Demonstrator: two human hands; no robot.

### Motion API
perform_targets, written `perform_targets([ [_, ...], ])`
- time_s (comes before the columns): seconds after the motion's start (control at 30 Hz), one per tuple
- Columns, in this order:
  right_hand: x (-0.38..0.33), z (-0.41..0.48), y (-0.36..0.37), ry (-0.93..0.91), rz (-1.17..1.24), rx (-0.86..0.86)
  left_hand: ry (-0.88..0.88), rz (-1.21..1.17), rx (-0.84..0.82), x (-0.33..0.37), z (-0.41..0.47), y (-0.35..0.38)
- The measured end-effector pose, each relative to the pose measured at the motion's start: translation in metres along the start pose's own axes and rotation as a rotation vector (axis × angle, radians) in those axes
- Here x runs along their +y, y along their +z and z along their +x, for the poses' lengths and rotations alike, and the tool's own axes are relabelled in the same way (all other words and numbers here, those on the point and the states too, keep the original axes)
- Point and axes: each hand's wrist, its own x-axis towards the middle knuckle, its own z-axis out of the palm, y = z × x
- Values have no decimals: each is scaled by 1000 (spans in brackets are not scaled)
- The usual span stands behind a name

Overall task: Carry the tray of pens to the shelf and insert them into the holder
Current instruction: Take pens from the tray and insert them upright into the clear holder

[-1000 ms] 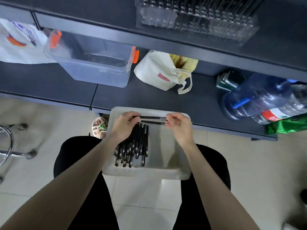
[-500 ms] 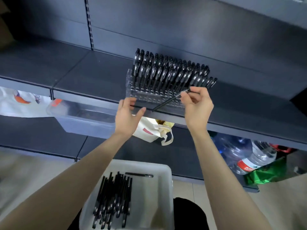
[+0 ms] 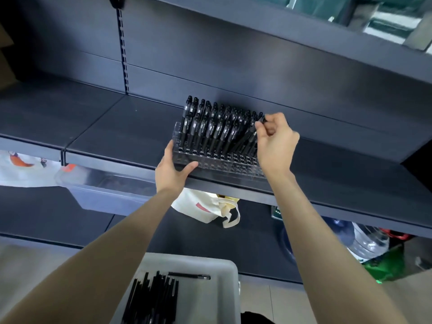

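Observation:
A clear plastic pen holder [image 3: 224,163] stands near the front edge of the dark shelf [image 3: 117,127], its back rows filled with several black pens [image 3: 210,127]. My left hand [image 3: 174,168] grips the holder's left front corner. My right hand [image 3: 274,139] pinches the top of one black pen [image 3: 247,136] that leans to the right, its tip down in the holder at the right end. Below, on my lap, the white tray [image 3: 217,291] holds a bundle of black pens [image 3: 152,298] and one single pen [image 3: 189,275] lying crosswise.
On the lower shelf sit a clear storage bin [image 3: 105,192], a white cloth bag [image 3: 205,208], big water bottles [image 3: 364,239] and a green bag [image 3: 385,265]. Another shelf board [image 3: 304,38] hangs close above the holder.
My view rose from the tray to the shelf. My right hand carried one pen up and put its tip into the holder; my left hand moved onto the holder's left corner.

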Motion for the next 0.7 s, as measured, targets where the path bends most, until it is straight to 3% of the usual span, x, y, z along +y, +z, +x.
perform_targets([
  [0.7,13,-7,32,-71,-260,-218,3,-11,47,-6,2,5],
])
